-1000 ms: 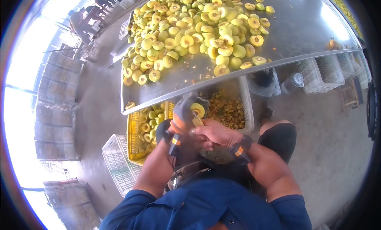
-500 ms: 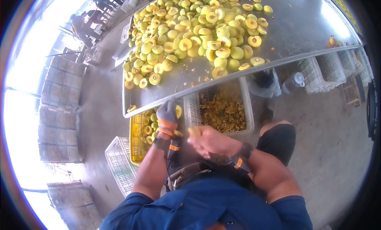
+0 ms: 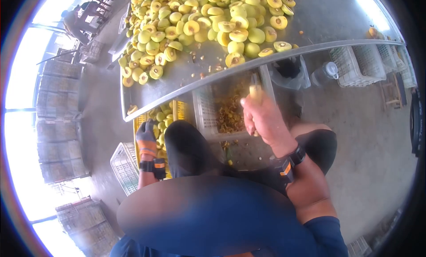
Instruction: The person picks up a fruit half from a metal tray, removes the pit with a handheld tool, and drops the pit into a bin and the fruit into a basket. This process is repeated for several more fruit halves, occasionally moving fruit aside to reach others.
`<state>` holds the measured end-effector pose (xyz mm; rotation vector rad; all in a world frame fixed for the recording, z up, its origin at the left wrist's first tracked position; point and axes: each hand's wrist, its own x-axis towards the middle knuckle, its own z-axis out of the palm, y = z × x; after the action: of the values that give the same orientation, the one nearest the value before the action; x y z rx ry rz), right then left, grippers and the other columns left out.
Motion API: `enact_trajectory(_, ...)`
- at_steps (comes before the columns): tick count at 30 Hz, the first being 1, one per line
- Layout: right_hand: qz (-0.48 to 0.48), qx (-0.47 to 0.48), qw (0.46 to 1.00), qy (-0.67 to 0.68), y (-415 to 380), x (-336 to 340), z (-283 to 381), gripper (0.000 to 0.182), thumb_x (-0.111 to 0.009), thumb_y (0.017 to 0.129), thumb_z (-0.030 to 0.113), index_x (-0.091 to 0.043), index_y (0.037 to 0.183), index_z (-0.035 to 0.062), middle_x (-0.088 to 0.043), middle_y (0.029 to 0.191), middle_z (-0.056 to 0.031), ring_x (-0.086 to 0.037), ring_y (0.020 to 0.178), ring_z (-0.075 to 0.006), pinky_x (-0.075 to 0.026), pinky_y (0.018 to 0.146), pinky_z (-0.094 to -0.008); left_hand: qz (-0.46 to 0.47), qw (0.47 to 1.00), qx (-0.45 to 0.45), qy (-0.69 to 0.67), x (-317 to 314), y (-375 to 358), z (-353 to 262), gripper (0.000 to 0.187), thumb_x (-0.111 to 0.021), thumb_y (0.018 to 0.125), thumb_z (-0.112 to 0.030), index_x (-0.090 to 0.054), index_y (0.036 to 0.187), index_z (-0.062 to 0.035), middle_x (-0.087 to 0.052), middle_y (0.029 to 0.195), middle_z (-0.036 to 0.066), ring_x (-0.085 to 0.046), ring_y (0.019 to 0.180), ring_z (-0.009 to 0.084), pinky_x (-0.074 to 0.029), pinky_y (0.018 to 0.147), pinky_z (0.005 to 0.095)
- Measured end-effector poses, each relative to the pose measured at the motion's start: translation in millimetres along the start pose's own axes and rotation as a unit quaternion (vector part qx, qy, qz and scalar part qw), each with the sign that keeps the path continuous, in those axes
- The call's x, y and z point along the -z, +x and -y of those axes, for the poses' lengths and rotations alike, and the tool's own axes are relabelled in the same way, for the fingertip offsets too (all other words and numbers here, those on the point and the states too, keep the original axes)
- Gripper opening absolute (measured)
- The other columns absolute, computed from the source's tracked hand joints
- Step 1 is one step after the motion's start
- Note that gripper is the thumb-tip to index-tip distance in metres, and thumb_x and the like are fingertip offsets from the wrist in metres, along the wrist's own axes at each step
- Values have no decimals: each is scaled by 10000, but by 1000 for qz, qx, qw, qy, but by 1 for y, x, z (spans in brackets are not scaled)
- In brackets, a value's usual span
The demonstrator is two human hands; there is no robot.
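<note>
My left hand (image 3: 145, 133), in a grey and orange glove, is at the left side of a yellow crate (image 3: 179, 109). Its fingers look loosely extended, with no fruit visible in them. Inside that crate lie yellow-green fruit halves (image 3: 163, 116). My bare right hand (image 3: 267, 124) is closed around a small hand tool (image 3: 255, 92) with a yellowish handle and a narrow metal end pointing away from me. It is above the right side of a pale crate (image 3: 205, 110) holding brown pit scraps (image 3: 230, 117).
Halved, peach-like fruit (image 3: 191, 27) is heaped on a metal table (image 3: 319, 28) with a raised edge. A white crate (image 3: 123, 166) stands at left. Under the table are a plastic bag (image 3: 290, 77), a clear jug (image 3: 325, 73) and more crates (image 3: 357, 66). Stacked crates (image 3: 60, 119) line the left.
My hands have moved apart: the left went left to the yellow crate, the right went forward and right with the tool. The view has shifted, and my left knee now shows between the arms.
</note>
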<state>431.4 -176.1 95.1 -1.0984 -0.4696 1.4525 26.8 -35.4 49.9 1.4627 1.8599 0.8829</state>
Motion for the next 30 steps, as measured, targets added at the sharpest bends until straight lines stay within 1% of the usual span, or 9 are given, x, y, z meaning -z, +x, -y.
enact_trajectory(1, -8, 5, 1000, -9, -1, 2, 2, 177, -625, 1035, 189, -530, 949, 66, -529, 622, -5, -493, 435, -97, -409, 411, -285, 22, 992, 2, 121, 16, 0, 3, 211, -682, 1007, -189, -796, 1024, -12, -793, 950, 90, -703, 825, 173, -542, 791, 335)
enact_trajectory(4, -18, 12, 1000, -15, -3, 2, 8, 182, -635, 1032, 191, -532, 952, 64, -528, 634, 0, -493, 458, -92, -408, 423, -280, -26, 924, -103, 367, 32, 1, 21, 207, -719, 991, -175, -778, 1111, -17, -731, 982, 141, -690, 902, 213, -544, 841, 315)
enact_trajectory(8, -48, 36, 998, 6, -6, -3, 20, 172, -634, 1030, 172, -526, 954, 61, -521, 650, -5, -496, 468, -93, -408, 428, -283, -35, 988, -107, 104, -6, -8, -52, 284, -705, 975, -120, -742, 1228, 4, -782, 1127, 125, -722, 994, 189, -552, 938, 329)
enact_trajectory(10, -70, 54, 996, 31, -3, -7, 26, 160, -628, 1028, 157, -524, 961, 56, -519, 653, -10, -495, 471, -95, -407, 431, -284, 34, 977, -202, 65, -42, 7, -73, 310, -712, 981, -133, -730, 1254, 13, -769, 1181, 124, -712, 1025, 171, -550, 949, 322)
enact_trajectory(19, -77, 83, 994, -6, 11, -10, 22, 128, -620, 1029, 124, -522, 981, 57, -534, 673, -5, -509, 493, -86, -410, 439, -264, 210, 888, -331, 238, -242, 19, -218, 526, -821, 862, -342, -720, 1284, -46, -758, 1162, 201, -754, 1037, 333, -583, 934, 382)
enact_trajectory(22, -87, 70, 993, -28, 14, -12, 15, 147, -635, 1031, 162, -529, 995, 66, -550, 723, -1, -507, 511, -72, -410, 455, -249, 270, 900, -274, 203, -257, 24, -217, 559, -821, 844, -372, -717, 1287, -47, -768, 1139, 204, -753, 1030, 362, -587, 926, 391)
enact_trajectory(24, -82, 48, 995, -45, 14, -12, 15, 166, -644, 1029, 180, -533, 990, 62, -554, 743, -3, -515, 535, -66, -418, 479, -253, 269, 919, -260, 124, -250, 29, -205, 492, -814, 854, -289, -724, 1263, -30, -788, 1103, 170, -765, 1023, 274, -586, 923, 359)
enact_trajectory(27, -87, 78, 973, -200, 26, -13, 8, 224, -646, 1003, 202, -572, 1034, -7, -614, 775, -95, -606, 672, -205, -496, 662, -372, 250, 930, -266, 42, -230, 36, -194, 387, -789, 871, -123, -733, 1237, -7, -794, 1098, 120, -742, 997, 149, -580, 908, 311)
enact_trajectory(30, -77, 102, 950, -286, 34, -24, 9, 262, -647, 981, 191, -583, 1081, -43, -662, 835, -185, -653, 769, -340, -510, 753, -435, 287, 929, -230, -38, -192, 14, -203, 343, -759, 886, -61, -732, 1221, 9, -785, 1122, 103, -725, 1015, 136, -577, 909, 302)
